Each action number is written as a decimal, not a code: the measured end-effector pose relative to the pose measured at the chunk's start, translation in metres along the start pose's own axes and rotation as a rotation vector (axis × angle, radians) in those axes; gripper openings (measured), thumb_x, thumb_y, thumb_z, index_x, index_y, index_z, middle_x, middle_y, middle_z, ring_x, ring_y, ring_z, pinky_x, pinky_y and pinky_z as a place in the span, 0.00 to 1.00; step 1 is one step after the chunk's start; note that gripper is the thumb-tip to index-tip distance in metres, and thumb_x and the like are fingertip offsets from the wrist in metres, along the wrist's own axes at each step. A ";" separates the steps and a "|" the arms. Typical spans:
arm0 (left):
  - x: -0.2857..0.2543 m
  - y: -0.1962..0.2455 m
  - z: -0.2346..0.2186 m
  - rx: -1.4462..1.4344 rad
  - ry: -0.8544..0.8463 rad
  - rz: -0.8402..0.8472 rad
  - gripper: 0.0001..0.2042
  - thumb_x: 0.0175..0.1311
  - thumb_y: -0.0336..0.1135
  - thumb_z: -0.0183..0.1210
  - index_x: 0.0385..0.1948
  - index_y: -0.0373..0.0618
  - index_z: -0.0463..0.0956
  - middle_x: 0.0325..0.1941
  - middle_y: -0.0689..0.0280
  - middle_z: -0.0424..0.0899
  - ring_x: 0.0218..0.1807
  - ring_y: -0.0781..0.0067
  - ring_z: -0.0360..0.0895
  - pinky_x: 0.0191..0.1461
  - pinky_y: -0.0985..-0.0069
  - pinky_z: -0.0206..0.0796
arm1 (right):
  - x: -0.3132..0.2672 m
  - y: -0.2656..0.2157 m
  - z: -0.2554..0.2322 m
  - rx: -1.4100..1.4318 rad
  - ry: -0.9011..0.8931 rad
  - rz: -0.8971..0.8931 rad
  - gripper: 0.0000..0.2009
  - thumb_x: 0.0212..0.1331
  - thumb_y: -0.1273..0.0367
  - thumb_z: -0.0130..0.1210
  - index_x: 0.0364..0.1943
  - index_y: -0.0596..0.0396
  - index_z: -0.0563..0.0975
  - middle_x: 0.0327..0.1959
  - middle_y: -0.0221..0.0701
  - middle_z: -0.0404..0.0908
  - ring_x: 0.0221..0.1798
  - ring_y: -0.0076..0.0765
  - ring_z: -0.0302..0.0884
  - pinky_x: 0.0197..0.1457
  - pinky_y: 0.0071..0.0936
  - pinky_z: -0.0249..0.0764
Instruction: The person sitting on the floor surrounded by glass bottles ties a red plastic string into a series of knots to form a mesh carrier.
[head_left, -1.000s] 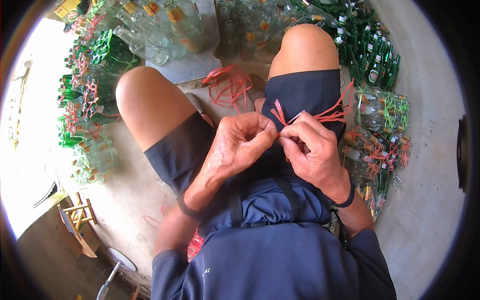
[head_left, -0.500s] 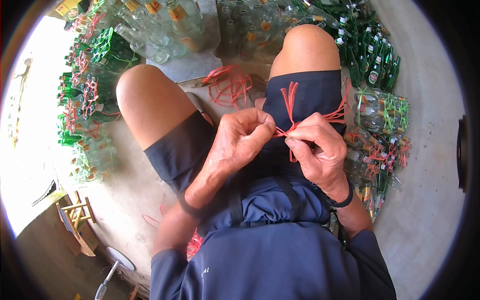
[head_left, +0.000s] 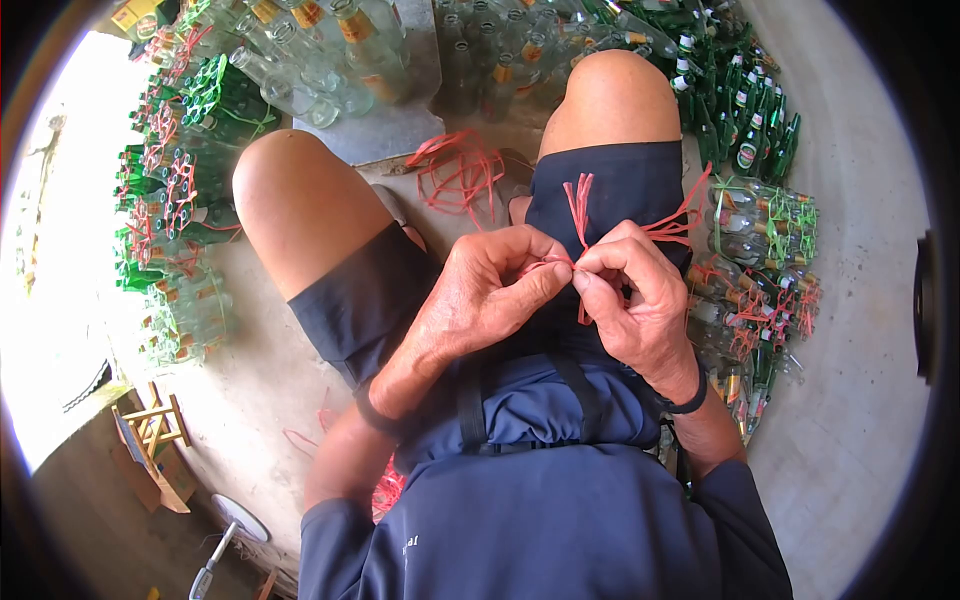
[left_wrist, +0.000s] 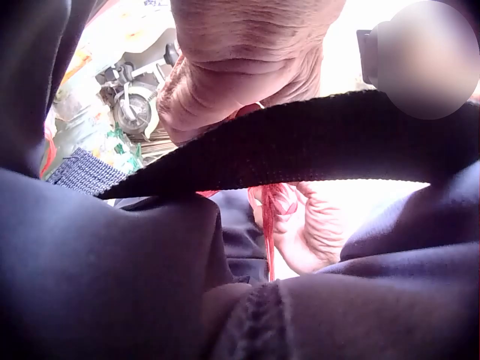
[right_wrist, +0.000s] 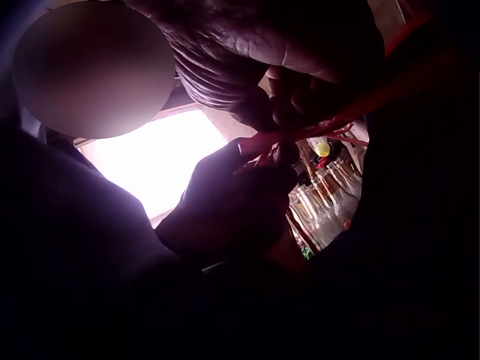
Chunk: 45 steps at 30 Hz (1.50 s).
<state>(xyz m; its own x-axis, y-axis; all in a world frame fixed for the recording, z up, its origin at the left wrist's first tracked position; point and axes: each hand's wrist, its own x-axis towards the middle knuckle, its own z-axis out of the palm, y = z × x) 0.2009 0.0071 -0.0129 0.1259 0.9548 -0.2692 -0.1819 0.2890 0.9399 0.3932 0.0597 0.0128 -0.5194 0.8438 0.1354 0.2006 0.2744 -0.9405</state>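
Note:
Over the lap in the head view, both hands meet fingertip to fingertip on red plastic twine (head_left: 578, 205). My left hand (head_left: 490, 290) pinches strands between thumb and curled forefinger. Right beside it, my right hand (head_left: 640, 290) pinches the same twine where the strands come together. Short cut ends stick up between the hands, and longer strands trail off past the right hand over the thigh. In the left wrist view, red strands (left_wrist: 271, 225) hang below the hand, partly behind a dark strap (left_wrist: 300, 142). The right wrist view is dark.
Clear glass bottles (head_left: 350, 60) stand on a grey board (head_left: 385, 140) ahead. Green bottles (head_left: 745, 120) and tied bundles (head_left: 765, 220) lie at the right; more bundles (head_left: 180, 200) line the left. Loose red twine (head_left: 460, 180) lies between the feet. A small wooden stool (head_left: 160, 425) is behind left.
The hands drew slightly apart, showing crossed strands between them, then came together again. The short twine ends swung upright, and the right hand shifted a little to the right.

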 end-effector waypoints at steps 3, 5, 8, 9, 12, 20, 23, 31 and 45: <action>-0.001 0.006 -0.003 -0.010 -0.008 -0.082 0.09 0.72 0.32 0.64 0.40 0.34 0.84 0.30 0.73 0.83 0.35 0.88 0.73 0.39 0.81 0.68 | 0.000 0.001 -0.002 -0.032 -0.026 -0.019 0.05 0.59 0.84 0.60 0.34 0.61 0.79 0.33 0.28 0.75 0.26 0.16 0.74 0.25 0.18 0.68; 0.000 0.001 -0.002 -0.023 0.018 -0.030 0.09 0.72 0.34 0.63 0.39 0.36 0.85 0.29 0.74 0.82 0.33 0.89 0.72 0.36 0.82 0.65 | -0.001 0.003 -0.003 -0.039 -0.041 -0.078 0.06 0.57 0.84 0.61 0.35 0.60 0.79 0.33 0.28 0.75 0.26 0.18 0.71 0.26 0.19 0.66; 0.000 -0.001 -0.004 -0.115 0.054 -0.003 0.10 0.73 0.36 0.63 0.37 0.38 0.85 0.25 0.76 0.80 0.27 0.89 0.67 0.30 0.84 0.58 | 0.000 0.004 -0.008 -0.089 -0.101 -0.150 0.07 0.55 0.83 0.62 0.35 0.58 0.80 0.33 0.28 0.75 0.26 0.20 0.67 0.26 0.20 0.64; 0.000 -0.001 -0.004 -0.195 0.062 -0.029 0.09 0.73 0.36 0.62 0.36 0.39 0.85 0.23 0.76 0.78 0.24 0.89 0.64 0.27 0.83 0.54 | 0.001 0.005 -0.009 -0.089 -0.101 -0.150 0.07 0.55 0.83 0.62 0.35 0.58 0.80 0.33 0.28 0.75 0.26 0.20 0.67 0.26 0.20 0.64; 0.000 0.004 -0.003 -0.290 0.113 -0.076 0.09 0.73 0.36 0.62 0.34 0.41 0.85 0.19 0.78 0.72 0.22 0.90 0.58 0.25 0.83 0.47 | 0.002 0.007 -0.010 -0.103 -0.117 -0.232 0.08 0.54 0.82 0.63 0.35 0.57 0.81 0.33 0.28 0.75 0.25 0.20 0.65 0.26 0.20 0.61; 0.000 0.002 -0.003 -0.221 0.062 -0.055 0.07 0.73 0.33 0.62 0.37 0.41 0.84 0.23 0.77 0.76 0.24 0.90 0.64 0.27 0.85 0.54 | -0.003 0.006 -0.007 0.005 -0.051 -0.034 0.05 0.58 0.81 0.62 0.34 0.58 0.79 0.33 0.25 0.75 0.25 0.13 0.62 0.26 0.16 0.60; -0.001 0.002 0.000 -0.225 0.076 -0.024 0.05 0.71 0.31 0.63 0.40 0.40 0.85 0.28 0.77 0.80 0.29 0.91 0.70 0.33 0.86 0.61 | -0.004 0.006 -0.007 -0.002 -0.043 -0.029 0.05 0.58 0.81 0.62 0.34 0.59 0.79 0.33 0.25 0.75 0.24 0.13 0.62 0.26 0.16 0.60; -0.001 0.006 -0.004 0.014 -0.002 -0.036 0.06 0.69 0.31 0.65 0.39 0.37 0.84 0.29 0.77 0.81 0.33 0.90 0.71 0.37 0.84 0.66 | -0.003 0.005 -0.006 0.007 -0.040 -0.018 0.05 0.58 0.82 0.62 0.34 0.59 0.80 0.33 0.25 0.75 0.25 0.14 0.63 0.27 0.16 0.61; -0.001 0.009 -0.002 -0.149 0.093 -0.120 0.08 0.74 0.35 0.60 0.39 0.41 0.81 0.30 0.75 0.81 0.28 0.90 0.67 0.32 0.86 0.58 | -0.001 0.000 -0.015 0.011 -0.084 -0.074 0.05 0.55 0.83 0.61 0.32 0.60 0.79 0.32 0.27 0.75 0.28 0.17 0.68 0.29 0.17 0.64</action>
<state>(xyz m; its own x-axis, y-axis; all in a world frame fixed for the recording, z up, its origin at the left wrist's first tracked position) 0.1975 0.0085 -0.0043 0.0658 0.9134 -0.4018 -0.3138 0.4011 0.8606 0.4065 0.0659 0.0177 -0.6005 0.7796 0.1780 0.1504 0.3287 -0.9324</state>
